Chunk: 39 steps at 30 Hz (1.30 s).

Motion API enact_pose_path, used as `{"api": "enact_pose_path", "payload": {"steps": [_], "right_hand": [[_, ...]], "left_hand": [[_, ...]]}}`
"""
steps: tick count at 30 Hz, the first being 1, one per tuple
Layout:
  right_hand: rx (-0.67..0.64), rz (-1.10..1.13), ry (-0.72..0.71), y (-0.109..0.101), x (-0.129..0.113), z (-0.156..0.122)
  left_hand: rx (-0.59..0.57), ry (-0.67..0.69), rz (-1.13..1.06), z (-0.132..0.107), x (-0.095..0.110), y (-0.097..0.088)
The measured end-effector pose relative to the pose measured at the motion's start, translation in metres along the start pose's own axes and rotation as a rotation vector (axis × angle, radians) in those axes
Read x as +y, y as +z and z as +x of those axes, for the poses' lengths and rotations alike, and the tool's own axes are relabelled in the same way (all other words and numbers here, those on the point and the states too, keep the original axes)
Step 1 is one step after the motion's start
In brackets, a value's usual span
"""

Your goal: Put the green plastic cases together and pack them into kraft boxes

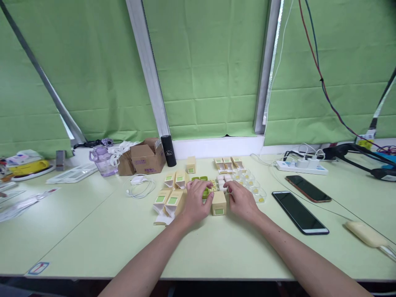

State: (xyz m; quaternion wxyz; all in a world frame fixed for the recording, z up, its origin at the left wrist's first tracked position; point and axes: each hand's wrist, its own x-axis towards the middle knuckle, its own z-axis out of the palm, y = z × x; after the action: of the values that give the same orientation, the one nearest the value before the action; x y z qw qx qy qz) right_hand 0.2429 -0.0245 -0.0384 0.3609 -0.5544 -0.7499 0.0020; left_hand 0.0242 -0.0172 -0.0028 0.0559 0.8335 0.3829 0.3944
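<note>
Grip: loosely curled, both sides; whether holding anything, I cannot tell. Left hand (201, 196) and right hand (243, 200): flanking one cream, green-labelled cardboard box (219, 203), between pale-green worktop's (213, 251) front and back edges.

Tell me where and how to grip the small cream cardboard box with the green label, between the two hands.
Probably best to pinch the small cream cardboard box by its left and right walls, the left hand coming from the left, the right hand from the right. It looks square-sided, and the hands flank it.
</note>
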Motion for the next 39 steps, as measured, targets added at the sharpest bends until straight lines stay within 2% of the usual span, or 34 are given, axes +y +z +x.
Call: {"api": "enact_pose_path", "payload": {"steps": [4,9,16,21,25,29,34,39], "right_hand": [[0.004,0.009,-0.003,0.000,0.000,0.000],[0.020,-0.003,-0.011,-0.001,0.000,0.000],[0.050,0.012,-0.023,-0.001,-0.001,0.000],[0.074,0.008,-0.019,-0.003,-0.004,0.001],[0.093,0.012,-0.014,-0.004,-0.008,0.000],[0.082,0.017,-0.029,-0.004,-0.012,-0.001],[0.068,0.018,-0.047,-0.002,-0.013,-0.003],[0.020,0.068,-0.098,-0.001,-0.015,-0.005]], "left_hand": [[-0.139,0.064,0.005,-0.001,0.009,-0.003],[-0.309,0.059,0.037,0.002,0.017,-0.005],[-0.367,0.091,0.020,0.013,0.023,-0.012],[-0.383,0.090,0.067,0.038,0.022,-0.030],[-0.292,0.037,0.156,0.077,0.010,-0.044],[-0.278,-0.028,0.336,0.123,-0.012,-0.047],[-0.316,-0.111,0.490,0.157,-0.042,-0.030],[-0.368,-0.162,0.558,0.162,-0.065,-0.003]]}}
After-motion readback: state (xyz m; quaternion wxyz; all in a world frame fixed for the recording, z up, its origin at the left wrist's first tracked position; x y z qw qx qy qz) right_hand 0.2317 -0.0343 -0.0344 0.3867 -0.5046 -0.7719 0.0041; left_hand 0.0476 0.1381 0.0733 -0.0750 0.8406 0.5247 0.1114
